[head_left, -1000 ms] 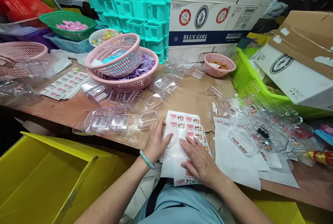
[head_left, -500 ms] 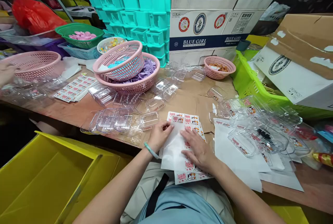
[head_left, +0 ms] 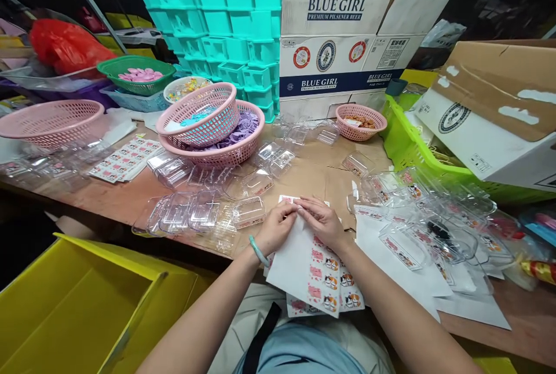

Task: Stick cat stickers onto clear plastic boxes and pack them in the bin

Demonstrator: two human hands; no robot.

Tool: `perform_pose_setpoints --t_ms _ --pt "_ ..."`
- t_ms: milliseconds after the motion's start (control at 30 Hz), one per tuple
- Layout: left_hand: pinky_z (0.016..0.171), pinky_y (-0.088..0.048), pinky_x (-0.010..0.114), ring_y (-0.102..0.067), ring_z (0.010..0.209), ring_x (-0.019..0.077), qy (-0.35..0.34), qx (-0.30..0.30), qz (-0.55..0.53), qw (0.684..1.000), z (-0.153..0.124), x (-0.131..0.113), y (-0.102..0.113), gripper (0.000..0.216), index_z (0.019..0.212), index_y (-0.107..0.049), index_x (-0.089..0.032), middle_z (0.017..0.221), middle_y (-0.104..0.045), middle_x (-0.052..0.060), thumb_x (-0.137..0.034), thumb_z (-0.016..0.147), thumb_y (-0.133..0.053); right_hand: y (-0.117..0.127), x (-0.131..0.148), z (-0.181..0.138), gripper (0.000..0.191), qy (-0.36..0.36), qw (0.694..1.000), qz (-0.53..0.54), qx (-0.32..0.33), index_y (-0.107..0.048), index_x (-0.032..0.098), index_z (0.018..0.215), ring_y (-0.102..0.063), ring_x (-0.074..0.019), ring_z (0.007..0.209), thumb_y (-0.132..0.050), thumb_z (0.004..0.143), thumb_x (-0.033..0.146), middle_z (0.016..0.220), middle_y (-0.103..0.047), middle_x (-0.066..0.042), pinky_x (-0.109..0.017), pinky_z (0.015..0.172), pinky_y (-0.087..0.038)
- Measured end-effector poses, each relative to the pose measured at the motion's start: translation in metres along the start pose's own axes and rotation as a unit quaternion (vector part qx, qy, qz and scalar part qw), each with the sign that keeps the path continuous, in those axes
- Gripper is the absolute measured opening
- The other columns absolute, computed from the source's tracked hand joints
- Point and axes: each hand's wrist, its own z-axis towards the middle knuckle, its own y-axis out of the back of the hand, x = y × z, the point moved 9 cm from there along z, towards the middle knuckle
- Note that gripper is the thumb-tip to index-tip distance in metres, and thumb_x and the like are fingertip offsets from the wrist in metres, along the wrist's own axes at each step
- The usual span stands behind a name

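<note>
A white sticker sheet (head_left: 292,267) with cat pictures and pink print on its right side hangs over the table's front edge, with more printed sheets (head_left: 351,297) beneath it. My left hand (head_left: 278,228), wearing a pale green bangle (head_left: 259,251), is closed in a pinch at the sheet's upper edge. Right beside it, my right hand (head_left: 322,223) is closed too, its fingertips meeting the left ones at that edge. What lies between the fingertips is partly hidden. Close to my left hand is a clear plastic box (head_left: 248,212) with a sticker strip.
Clear boxes with stickers (head_left: 402,246) and white paper (head_left: 386,270) lie to the right. Stacked pink baskets (head_left: 208,157) hold blue and purple pieces. A small pink basket (head_left: 360,125), a lime crate (head_left: 412,154) and a beer carton (head_left: 330,32) stand behind. A yellow box (head_left: 87,304) is below left.
My right hand has moved up from lying across the sheet to the upper edge beside my left hand. The top sheet has turned slightly. Another person's hand at far left has left the view.
</note>
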Motion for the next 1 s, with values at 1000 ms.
perform_pose_setpoints --t_ms 1000 --pt "0.088 -0.045 0.042 -0.055 0.104 0.0284 -0.082 -0.163 0.324 0.928 0.062 -0.046 0.029 0.027 0.108 -0.065 -0.015 0.111 -0.062 0.014 -0.026 0.083 -0.061 0.076 -0.023 0.008 0.028 -0.206 0.950 0.150 -0.179 -0.062 0.019 0.080 -0.060 -0.0162 0.077 -0.066 0.080 0.047 0.079 -0.064 -0.002 -0.030 0.075 -0.050"
